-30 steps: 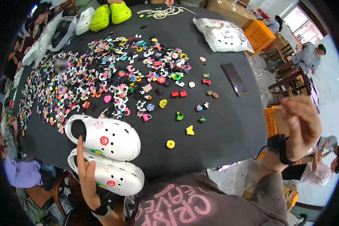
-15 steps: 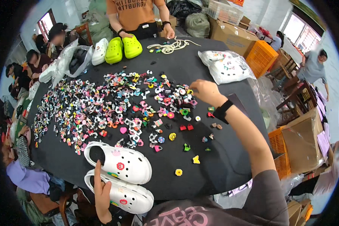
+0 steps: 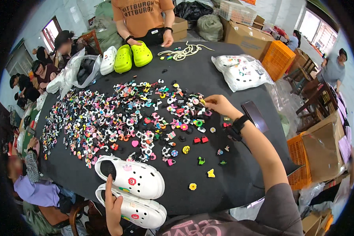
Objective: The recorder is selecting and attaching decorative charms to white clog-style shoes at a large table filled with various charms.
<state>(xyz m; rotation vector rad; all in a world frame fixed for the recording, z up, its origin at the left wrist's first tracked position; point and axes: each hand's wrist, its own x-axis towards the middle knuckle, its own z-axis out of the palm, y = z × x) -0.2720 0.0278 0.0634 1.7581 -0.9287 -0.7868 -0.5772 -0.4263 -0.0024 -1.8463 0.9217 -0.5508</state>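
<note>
Two white clogs (image 3: 143,179) lie side by side at the near left, with red, green and pink charms set in their uppers. My left hand (image 3: 113,208) rests over the heel end of the nearer clog, its index finger stretched toward the other clog's heel opening. The remaining fingers are partly hidden. At the right end of a wide heap of colourful shoe charms (image 3: 106,118), my right hand (image 3: 223,106) pinches a small yellow charm (image 3: 202,102).
Loose charms, including a yellow flower charm (image 3: 192,186) and a butterfly charm (image 3: 211,173), lie right of the clogs. A dark phone-like slab (image 3: 255,116) lies beyond my right wrist. Bagged clogs (image 3: 246,74) sit farther back. Across the table a person holds lime-green clogs (image 3: 141,55).
The whole view has shifted slightly, moving the table contents down and right. My right hand stays at the heap's right end with fingers pinched. My left hand remains at the clogs.
</note>
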